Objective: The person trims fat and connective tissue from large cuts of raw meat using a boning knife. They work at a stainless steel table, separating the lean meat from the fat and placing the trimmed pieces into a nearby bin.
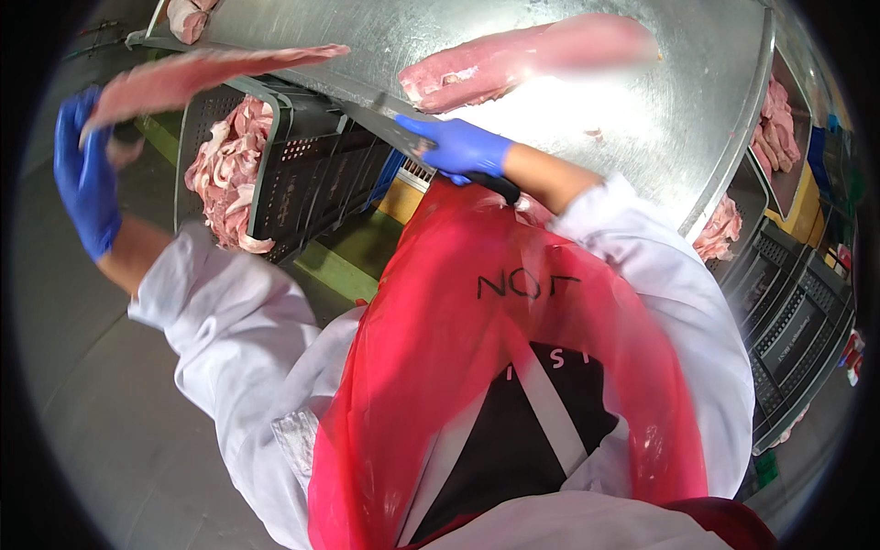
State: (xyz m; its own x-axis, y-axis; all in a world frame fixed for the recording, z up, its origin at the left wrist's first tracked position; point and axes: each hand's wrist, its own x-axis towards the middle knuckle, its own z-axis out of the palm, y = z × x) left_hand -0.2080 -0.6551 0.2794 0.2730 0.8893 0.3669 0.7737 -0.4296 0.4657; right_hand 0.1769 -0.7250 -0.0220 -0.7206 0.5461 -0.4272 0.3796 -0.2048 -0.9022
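Observation:
My left hand point(82, 179), in a blue glove, is raised at the far left. It grips a long, thin strip of meat point(215, 75) by one end, and the strip stretches to the right, slightly blurred. Below the strip, a dark crate point(298, 174) holds many pale pink meat trimmings point(229, 170). My right hand point(463, 147), also gloved in blue, is closed round the black handle of a knife point(394, 133), whose blade points to the upper left beside the metal table point(632, 115). On that table, beyond my right hand, lies a long pink meat loin point(541, 55).
Another piece of meat point(188, 18) sits at the table's far left corner. At the right stand more dark crates point(793, 312) and a container with meat pieces point(777, 128). A red plastic apron point(394, 385) covers my front. Grey floor point(110, 385) shows at the left.

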